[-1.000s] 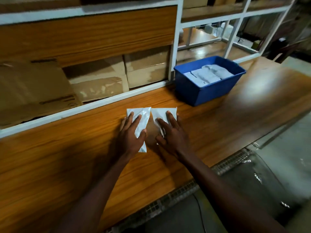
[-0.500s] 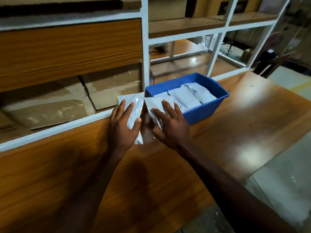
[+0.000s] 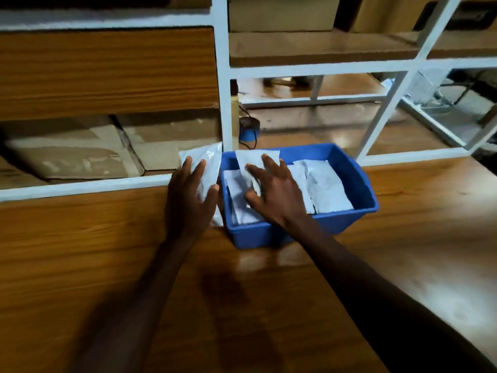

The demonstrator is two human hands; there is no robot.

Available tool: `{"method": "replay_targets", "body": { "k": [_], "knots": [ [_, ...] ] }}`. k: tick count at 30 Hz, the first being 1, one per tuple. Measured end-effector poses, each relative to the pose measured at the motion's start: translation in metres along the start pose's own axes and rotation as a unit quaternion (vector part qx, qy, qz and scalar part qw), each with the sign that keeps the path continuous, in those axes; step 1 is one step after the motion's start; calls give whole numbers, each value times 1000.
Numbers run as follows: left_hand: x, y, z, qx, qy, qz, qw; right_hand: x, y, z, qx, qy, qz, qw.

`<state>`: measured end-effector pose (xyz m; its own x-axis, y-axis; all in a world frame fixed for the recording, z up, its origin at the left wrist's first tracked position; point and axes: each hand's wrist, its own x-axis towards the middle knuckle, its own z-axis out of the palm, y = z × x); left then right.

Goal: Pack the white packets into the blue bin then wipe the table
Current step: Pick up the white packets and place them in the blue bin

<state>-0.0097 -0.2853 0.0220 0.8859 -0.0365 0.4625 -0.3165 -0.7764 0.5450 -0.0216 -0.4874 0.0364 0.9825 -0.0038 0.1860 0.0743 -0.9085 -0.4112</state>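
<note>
1. The tabletop (image 3: 80,265) fills the lower frame, both forearms crossing it.
2. Mid-frame, the left hand (image 3: 188,200) grips a packet (image 3: 207,165) between thumb and fingers, just left of the bin (image 3: 295,230).
3. The right hand (image 3: 277,192) pinches a second packet (image 3: 252,160) over the bin (other packets (image 3: 328,184) lie inside).
4. Behind, upper left, cardboard boxes (image 3: 80,152) sit under a white-framed shelf (image 3: 223,76).

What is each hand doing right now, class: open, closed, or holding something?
Left hand: holds a white packet just left of the blue bin.
Right hand: holds another packet over the bin.
</note>
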Motion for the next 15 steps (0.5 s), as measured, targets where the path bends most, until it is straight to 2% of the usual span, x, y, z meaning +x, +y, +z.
{"method": "replay_targets", "body": {
  "k": [4, 8, 11, 15],
  "knots": [
    [-7, 6, 4, 34, 32, -29, 998, 27, 10, 12, -22, -106, -48, 993],
    [-5, 3, -2, 52, 30, -46, 997, 35, 10, 32, -54, -196, -52, 978],
    [1, 1, -3, 60, 24, -57, 996, 30, 10, 39, -115, -219, -65, 967],
    [9, 2, 1, 58, 16, -43, 997, 31, 10, 36, -124, -221, -68, 965]
  ]
}}
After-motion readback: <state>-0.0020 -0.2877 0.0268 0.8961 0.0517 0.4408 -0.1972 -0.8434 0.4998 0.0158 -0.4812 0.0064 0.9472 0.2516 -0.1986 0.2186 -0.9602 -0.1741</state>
